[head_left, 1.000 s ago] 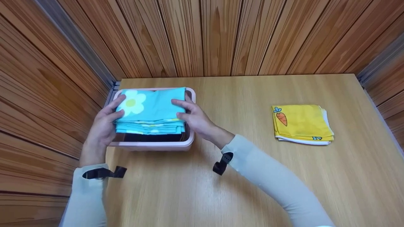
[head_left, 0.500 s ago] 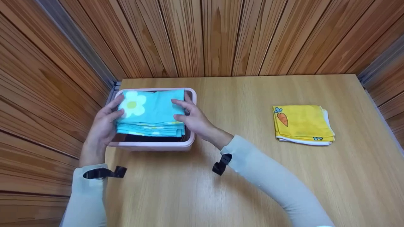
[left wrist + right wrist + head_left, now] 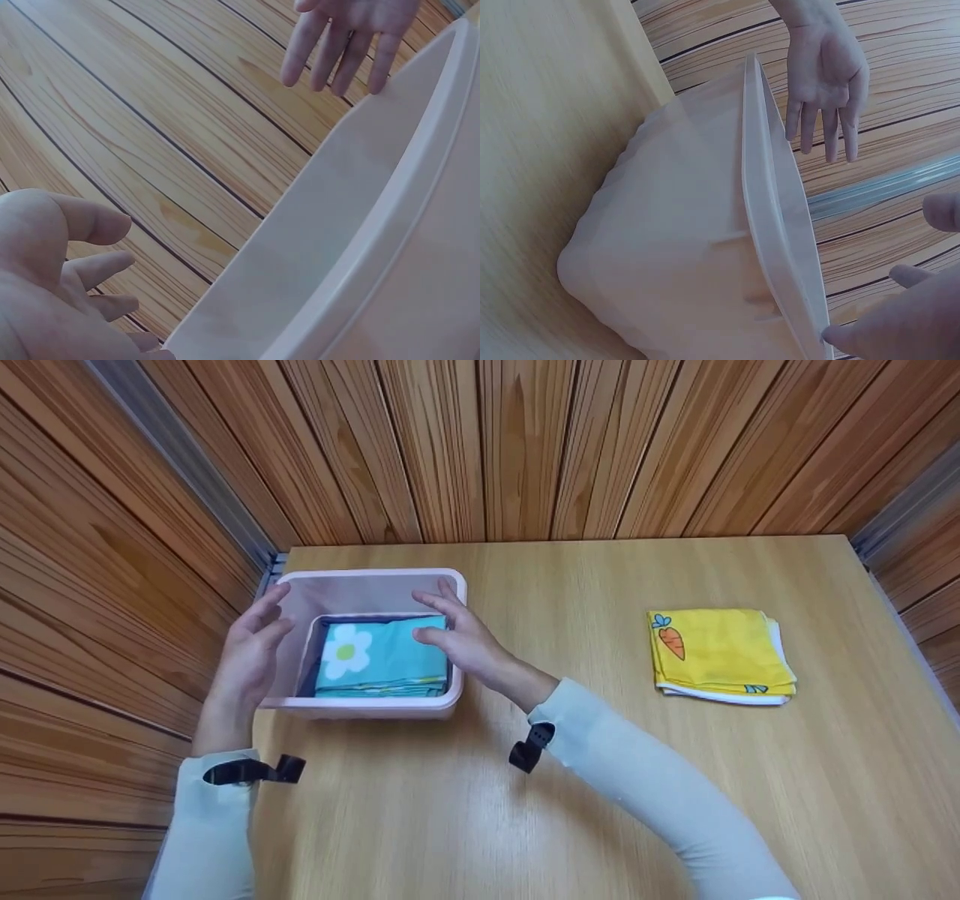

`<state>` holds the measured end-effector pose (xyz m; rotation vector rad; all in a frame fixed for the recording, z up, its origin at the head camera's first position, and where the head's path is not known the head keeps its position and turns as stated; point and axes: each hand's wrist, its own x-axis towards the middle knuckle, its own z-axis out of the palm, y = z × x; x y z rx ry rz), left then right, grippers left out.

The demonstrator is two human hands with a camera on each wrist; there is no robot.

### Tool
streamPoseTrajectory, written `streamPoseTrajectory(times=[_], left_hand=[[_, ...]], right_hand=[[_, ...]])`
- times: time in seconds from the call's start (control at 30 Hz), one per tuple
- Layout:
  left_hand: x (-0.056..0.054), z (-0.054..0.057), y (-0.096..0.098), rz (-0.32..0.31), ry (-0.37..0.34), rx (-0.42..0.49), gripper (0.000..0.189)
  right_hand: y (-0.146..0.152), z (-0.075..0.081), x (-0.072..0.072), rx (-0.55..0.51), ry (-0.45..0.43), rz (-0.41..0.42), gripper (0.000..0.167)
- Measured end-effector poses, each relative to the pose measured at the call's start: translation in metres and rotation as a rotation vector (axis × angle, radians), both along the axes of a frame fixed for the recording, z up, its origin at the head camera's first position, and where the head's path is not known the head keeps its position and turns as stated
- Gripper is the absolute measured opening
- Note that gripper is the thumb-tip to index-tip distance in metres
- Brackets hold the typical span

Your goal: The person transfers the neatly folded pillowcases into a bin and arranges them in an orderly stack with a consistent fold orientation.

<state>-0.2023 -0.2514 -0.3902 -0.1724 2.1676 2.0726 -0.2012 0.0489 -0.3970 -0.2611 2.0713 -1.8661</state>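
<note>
A folded turquoise cloth (image 3: 397, 652) with a white flower lies inside the pale pink plastic bin (image 3: 360, 703), toward its right side, on something dark that is mostly hidden. My left hand (image 3: 251, 652) is at the bin's left rim with its fingers relaxed and nothing in them. Over the right rim, my right hand (image 3: 465, 637) holds nothing, fingers spread above the cloth's right end. Both wrist views show the bin's walls, with the left hand (image 3: 67, 277) and the right hand (image 3: 900, 300) near the rim; the cloth is hidden there.
A folded yellow cloth (image 3: 716, 652) with a carrot print and white edging lies on the right of the wooden table (image 3: 570, 780). Wood-plank walls (image 3: 517, 450) stand behind the table and at its sides, with the bin near the back left corner.
Both hands have let go of the folded turquoise cloth. It has dropped from rim height into the bin, while the hands have stayed almost in place. The yellow cloth has not moved.
</note>
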Motion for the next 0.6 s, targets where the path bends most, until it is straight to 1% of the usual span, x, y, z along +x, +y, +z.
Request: streamPoseTrajectory(times=[0.07,0.13,0.2,0.3,0.37,0.5,0.6], left_hand=[[0.0,0.001,0.003,0.003,0.026,-0.006,0.058],[0.0,0.002,0.006,0.004,0.05,-0.037,0.057],[0.001,0.002,0.009,-0.001,0.075,-0.112,0.056],[0.001,0.001,0.017,-0.028,0.119,-0.243,0.056],[0.002,0.0,0.023,-0.054,0.154,-0.327,0.057],[0.002,-0.002,0.036,-0.116,0.229,-0.449,0.061],[0.005,0.0,0.043,-0.177,0.268,-0.594,0.069]], right_hand=[[0.001,0.0,-0.001,-0.003,0.015,0.014,0.057],[0.003,0.0,-0.001,0.001,0.028,0.019,0.058],[0.005,0.001,-0.002,0.017,0.042,0.023,0.058],[0.009,0.003,-0.003,0.06,0.065,0.034,0.059],[0.012,0.005,-0.003,0.108,0.095,0.05,0.061],[0.019,0.006,-0.003,0.242,0.172,0.086,0.064],[0.024,0.005,-0.003,0.35,0.225,0.101,0.065]])
